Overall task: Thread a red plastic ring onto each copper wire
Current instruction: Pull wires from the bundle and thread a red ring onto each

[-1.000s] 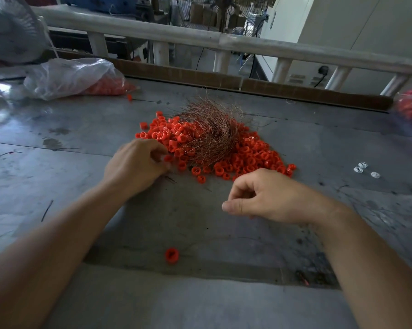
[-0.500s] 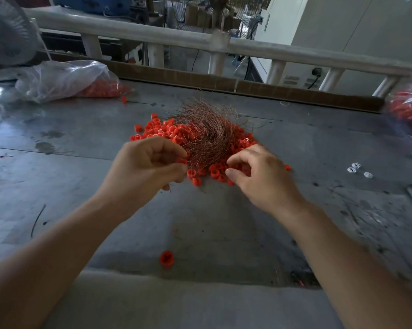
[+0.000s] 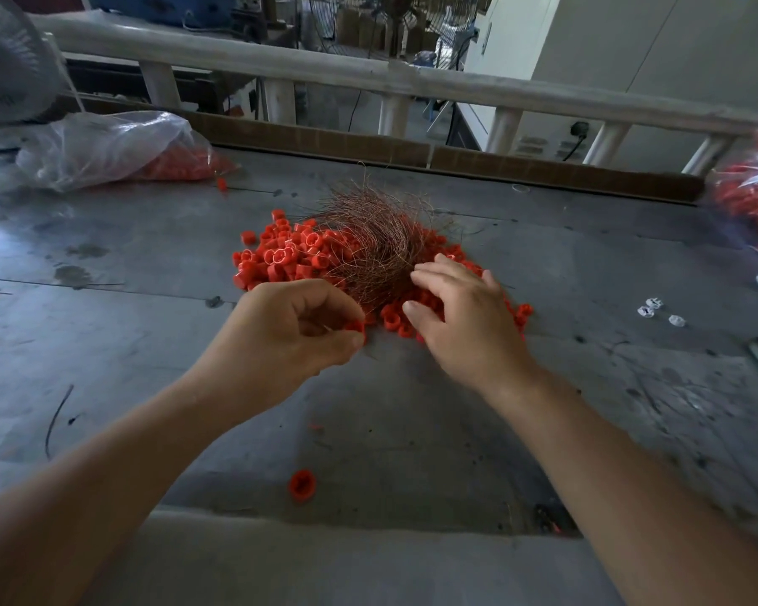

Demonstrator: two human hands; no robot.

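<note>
Entry: one person, two arms in view. The left hand [image 3: 290, 338] and left forearm [image 3: 106, 465]: bare to frame edge. The right hand [image 3: 469, 330] and right forearm [image 3: 630, 474]: likewise bare. Short thumbnails [image 3: 412, 309].

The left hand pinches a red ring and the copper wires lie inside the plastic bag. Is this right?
No. The left hand does pinch a red ring, but the copper wires lie on the ring pile, not in the plastic bag, as the head view shows.
</note>
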